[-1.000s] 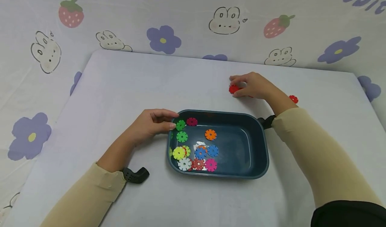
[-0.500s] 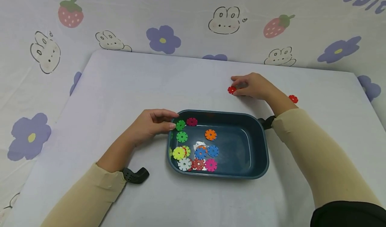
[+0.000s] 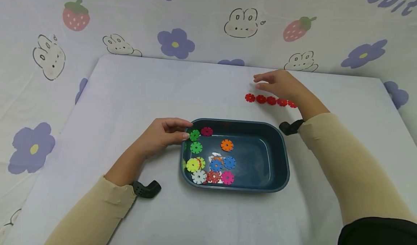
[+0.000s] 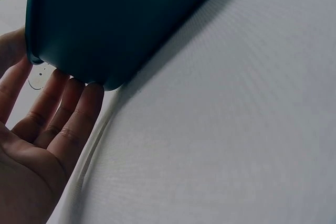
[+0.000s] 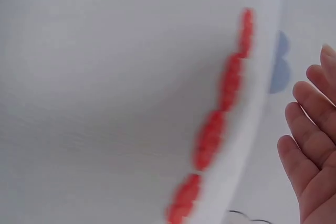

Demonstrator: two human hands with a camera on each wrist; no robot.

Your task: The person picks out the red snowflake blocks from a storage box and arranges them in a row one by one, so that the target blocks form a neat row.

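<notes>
A dark teal rectangular tub (image 3: 254,161) stands on the white table. My left hand (image 3: 159,134) holds its left end, the thumb at the rim and, in the left wrist view, several fingers (image 4: 71,121) against the outer wall. Several red notched plastic discs (image 3: 271,100) lie in a line, edge to edge, behind the tub. Just above and behind that line hovers my right hand (image 3: 281,84), with nothing in its relaxed fingers. The right wrist view shows the hand (image 5: 317,140) apart from the blurred red discs (image 5: 210,140); my right wrist covers the row's right end.
Inside the tub lie loose notched discs: green ones (image 3: 196,147), an orange one (image 3: 227,145), blue ones (image 3: 229,162), a white one (image 3: 199,177) and a pink one (image 3: 227,177), mostly at its left half. A printed cloth (image 3: 202,20) hangs behind the table's back edge.
My right hand has let go of the leftmost red disc and lifted up and back, uncovering the row. That disc shifted slightly left earlier. My left hand stays at the tub.
</notes>
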